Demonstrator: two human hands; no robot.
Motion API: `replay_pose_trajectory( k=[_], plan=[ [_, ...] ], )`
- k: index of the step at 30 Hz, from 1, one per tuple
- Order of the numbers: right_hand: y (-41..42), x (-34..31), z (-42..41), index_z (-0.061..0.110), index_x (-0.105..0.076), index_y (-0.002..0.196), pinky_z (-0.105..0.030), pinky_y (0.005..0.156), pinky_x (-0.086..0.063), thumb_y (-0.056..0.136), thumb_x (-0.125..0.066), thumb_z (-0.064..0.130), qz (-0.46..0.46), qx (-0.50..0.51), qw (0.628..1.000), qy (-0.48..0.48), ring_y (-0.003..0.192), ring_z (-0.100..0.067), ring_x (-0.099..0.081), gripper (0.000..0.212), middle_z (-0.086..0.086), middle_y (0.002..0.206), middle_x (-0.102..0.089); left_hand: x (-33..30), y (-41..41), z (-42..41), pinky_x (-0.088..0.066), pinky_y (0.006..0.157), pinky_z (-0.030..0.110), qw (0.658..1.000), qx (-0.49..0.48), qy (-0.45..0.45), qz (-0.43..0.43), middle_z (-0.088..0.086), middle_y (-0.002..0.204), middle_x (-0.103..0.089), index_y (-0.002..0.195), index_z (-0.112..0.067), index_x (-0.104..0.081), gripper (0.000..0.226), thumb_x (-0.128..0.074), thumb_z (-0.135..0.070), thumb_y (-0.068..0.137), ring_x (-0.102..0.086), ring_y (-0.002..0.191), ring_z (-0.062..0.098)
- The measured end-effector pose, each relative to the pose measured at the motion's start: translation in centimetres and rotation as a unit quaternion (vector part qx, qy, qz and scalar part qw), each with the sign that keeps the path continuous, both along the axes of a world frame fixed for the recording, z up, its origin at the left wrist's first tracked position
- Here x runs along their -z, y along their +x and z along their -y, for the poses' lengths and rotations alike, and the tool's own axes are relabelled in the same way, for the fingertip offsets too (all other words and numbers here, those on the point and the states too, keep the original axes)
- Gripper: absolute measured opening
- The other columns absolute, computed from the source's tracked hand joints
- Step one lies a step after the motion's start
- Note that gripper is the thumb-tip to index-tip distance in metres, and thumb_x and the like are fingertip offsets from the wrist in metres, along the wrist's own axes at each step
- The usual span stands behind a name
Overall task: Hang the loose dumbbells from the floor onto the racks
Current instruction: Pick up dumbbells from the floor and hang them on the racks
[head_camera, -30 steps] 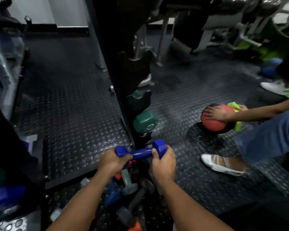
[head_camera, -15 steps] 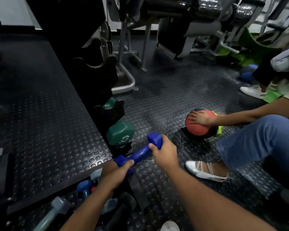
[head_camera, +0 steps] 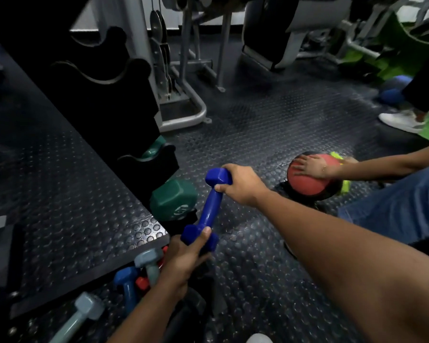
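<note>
both hands hold the blue dumbbell (head_camera: 209, 207) just beside the black rack (head_camera: 104, 102) — left hand (head_camera: 183, 258) grips its near head, right hand (head_camera: 243, 184) its far head; a green dumbbell (head_camera: 174, 200) sits racked alongside.

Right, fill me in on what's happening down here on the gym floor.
A person is holding a blue dumbbell by its ends: the right hand grips the upper head, the left hand the lower one. It is tilted beside the black rack, which already carries a green dumbbell. More dumbbells lie on the floor by the left arm. Another person's hand rests on a red ball.
</note>
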State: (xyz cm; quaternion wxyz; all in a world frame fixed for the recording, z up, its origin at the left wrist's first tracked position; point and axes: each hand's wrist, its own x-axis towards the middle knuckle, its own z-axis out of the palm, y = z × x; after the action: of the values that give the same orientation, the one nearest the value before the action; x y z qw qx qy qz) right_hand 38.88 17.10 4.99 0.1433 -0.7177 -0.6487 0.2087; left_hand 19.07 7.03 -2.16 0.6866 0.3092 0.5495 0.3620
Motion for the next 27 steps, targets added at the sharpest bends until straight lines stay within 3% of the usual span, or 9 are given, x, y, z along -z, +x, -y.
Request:
replay_pose_trajectory(
  k=[4,7,12,16,20,22,23,25,27],
  plan=[
    [-0.4,0.2,-1.2,0.028,-0.062,0.126,-0.035,0.085,-0.055,0.084,-0.08,0.038,-0.047,0.013,0.999,0.016,0.089,-0.015,-0.066,0.047,0.004,0.103,-0.068,-0.4,0.2,-0.1,-0.062,0.09,0.044,0.999,-0.039,0.004,0.024,0.011,0.102,-0.08,0.113,-0.006,-0.071,0.038,-0.08,-0.03,0.086,-0.078,0.098,0.026],
    [-0.8,-0.2,-2.3,0.032,-0.066,0.12,-0.031,0.083,-0.052,0.08,-0.082,0.041,-0.063,0.002,0.997,0.034,0.087,-0.012,-0.066,0.044,0.008,0.099,-0.069,-0.7,0.5,-0.1,-0.064,0.087,0.041,0.997,-0.069,0.01,0.039,0.013,0.107,-0.079,0.119,-0.005,-0.071,0.049,-0.08,-0.036,0.082,-0.077,0.101,0.03],
    [-4.0,-1.1,-4.4,0.029,-0.066,0.127,-0.033,0.091,-0.051,0.078,-0.085,0.04,-0.087,-0.008,0.995,0.049,0.1,-0.018,-0.063,0.054,0.002,0.11,-0.071,-0.7,0.1,-0.8,-0.065,0.083,0.038,0.984,-0.134,-0.021,0.119,0.015,0.118,-0.076,0.13,-0.006,-0.065,0.049,-0.075,-0.03,0.088,-0.073,0.11,0.034],
    [-7.0,-0.9,-5.9,0.027,-0.067,0.124,-0.04,0.09,-0.057,0.075,-0.087,0.034,-0.085,-0.041,0.995,0.039,0.097,-0.023,-0.068,0.053,-0.001,0.107,-0.072,-0.9,-0.1,-0.6,-0.064,0.084,0.039,0.961,-0.186,-0.072,0.193,0.025,0.125,-0.071,0.133,0.002,-0.06,0.056,-0.074,-0.027,0.087,-0.066,0.12,0.043],
    [-7.6,-0.5,-6.6,0.02,-0.063,0.137,-0.034,0.098,-0.055,0.079,-0.084,0.025,-0.106,-0.033,0.994,0.015,0.112,-0.019,-0.067,0.062,-0.004,0.125,-0.071,-2.0,0.0,-0.8,-0.06,0.091,0.042,0.95,-0.182,-0.101,0.234,0.027,0.126,-0.069,0.131,-0.002,-0.06,0.035,-0.057,-0.022,0.103,-0.065,0.121,0.046],
    [-8.7,-0.5,-6.4,0.024,-0.072,0.105,-0.025,0.081,-0.049,0.086,-0.075,0.016,-0.079,-0.051,0.995,-0.037,0.095,-0.017,-0.063,0.021,0.0,0.102,-0.073,-2.1,0.0,-0.9,-0.058,0.099,0.044,0.949,-0.164,-0.111,0.245,0.029,0.125,-0.069,0.134,-0.001,-0.059,0.039,-0.053,-0.027,0.105,-0.065,0.12,0.045],
    [-9.3,-0.5,-6.3,0.028,-0.065,0.082,-0.024,0.074,-0.042,0.091,-0.069,0.014,-0.062,-0.061,0.995,-0.051,0.086,-0.018,-0.058,0.017,0.003,0.087,-0.067,-2.1,0.0,-0.9,-0.057,0.102,0.045,0.951,-0.149,-0.118,0.242,0.03,0.123,-0.069,0.136,0.0,-0.057,0.045,-0.05,-0.032,0.106,-0.066,0.12,0.045],
    [-10.2,-0.7,-6.1,0.028,-0.043,0.064,-0.026,0.066,-0.036,0.096,-0.06,0.013,-0.056,-0.073,0.994,-0.053,0.074,-0.019,-0.049,0.039,0.008,0.07,-0.052,-1.7,-0.2,-0.8,-0.053,0.105,0.045,0.965,-0.103,-0.116,0.211,0.031,0.122,-0.07,0.143,-0.003,-0.052,0.056,-0.041,-0.044,0.106,-0.066,0.12,0.042],
    [-10.4,-0.8,-5.9,0.03,-0.039,0.061,-0.02,0.05,-0.033,0.096,-0.059,0.011,-0.059,-0.081,0.994,-0.04,0.061,-0.01,-0.044,0.045,0.013,0.066,-0.045,-1.0,-0.7,-0.8,-0.053,0.103,0.047,0.982,-0.051,-0.1,0.149,0.023,0.123,-0.072,0.146,-0.011,-0.05,0.062,-0.033,-0.055,0.105,-0.067,0.12,0.038]
  ],
)
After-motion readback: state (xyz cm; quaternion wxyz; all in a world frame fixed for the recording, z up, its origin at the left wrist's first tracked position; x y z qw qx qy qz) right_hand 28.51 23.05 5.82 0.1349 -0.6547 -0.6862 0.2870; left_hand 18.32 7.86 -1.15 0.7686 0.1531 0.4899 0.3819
